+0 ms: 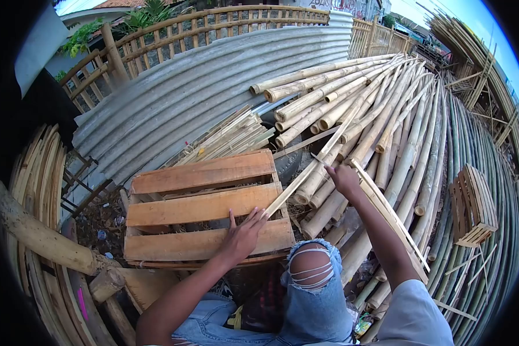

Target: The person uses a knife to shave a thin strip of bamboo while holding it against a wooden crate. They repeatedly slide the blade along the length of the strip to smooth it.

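Note:
A long pale bamboo strip (pixel 294 193) runs from the wooden crate up toward the bamboo poles. My left hand (pixel 243 237) rests on the crate's slatted top (pixel 205 205), with its fingers around the near end of that strip. Farther up the strip, my right hand (pixel 344 180) is closed on what looks like a knife (pixel 317 158). Its thin blade lies across the strip; the handle is hidden in my fist. Under my right forearm lie more split bamboo pieces (pixel 389 210).
Stacked bamboo poles (pixel 403 132) spread ahead and right. A small slatted crate (pixel 473 205) stands on green poles. Bundled strips (pixel 228 138) lie behind my crate, before a corrugated sheet (pixel 196 75). A thick pole (pixel 46 236) juts in at left. My knee (pixel 311 268) is raised between my arms.

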Demonstrator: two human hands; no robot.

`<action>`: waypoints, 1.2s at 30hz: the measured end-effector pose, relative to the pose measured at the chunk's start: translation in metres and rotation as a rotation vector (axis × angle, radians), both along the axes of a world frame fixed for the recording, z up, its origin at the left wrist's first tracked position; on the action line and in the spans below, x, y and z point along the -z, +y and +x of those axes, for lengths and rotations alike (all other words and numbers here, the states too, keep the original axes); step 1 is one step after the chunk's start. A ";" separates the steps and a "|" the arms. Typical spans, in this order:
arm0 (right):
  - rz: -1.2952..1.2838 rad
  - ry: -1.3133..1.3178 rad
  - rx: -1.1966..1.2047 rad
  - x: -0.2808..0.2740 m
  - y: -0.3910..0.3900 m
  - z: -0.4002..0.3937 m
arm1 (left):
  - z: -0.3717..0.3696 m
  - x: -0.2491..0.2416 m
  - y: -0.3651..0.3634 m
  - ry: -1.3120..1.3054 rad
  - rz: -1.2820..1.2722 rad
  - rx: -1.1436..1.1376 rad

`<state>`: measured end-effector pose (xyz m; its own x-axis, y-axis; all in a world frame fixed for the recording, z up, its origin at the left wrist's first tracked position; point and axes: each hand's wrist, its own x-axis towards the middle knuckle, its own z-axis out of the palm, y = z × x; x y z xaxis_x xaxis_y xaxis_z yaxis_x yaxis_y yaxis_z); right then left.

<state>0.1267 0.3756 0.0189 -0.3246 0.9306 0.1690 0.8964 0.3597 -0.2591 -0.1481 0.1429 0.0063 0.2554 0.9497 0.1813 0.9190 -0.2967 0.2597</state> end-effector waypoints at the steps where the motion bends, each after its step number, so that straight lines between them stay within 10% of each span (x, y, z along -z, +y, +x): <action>1: 0.013 -0.007 -0.006 0.007 0.001 -0.002 | 0.000 -0.001 0.001 -0.027 -0.013 -0.004; 7: -0.174 0.001 -0.264 0.001 -0.109 -0.063 | 0.001 -0.001 0.003 -0.030 -0.019 0.018; 13: 0.032 -0.149 0.030 -0.008 0.013 -0.009 | 0.001 0.000 0.001 -0.023 0.016 0.019; 36: -0.050 -0.104 -0.063 0.005 -0.043 -0.031 | 0.000 0.002 0.002 -0.069 0.014 0.028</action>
<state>0.0956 0.3330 0.0140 -0.3958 0.9143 0.0854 0.8954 0.4049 -0.1853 -0.1480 0.1444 0.0046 0.2683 0.9396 0.2127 0.8904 -0.3261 0.3174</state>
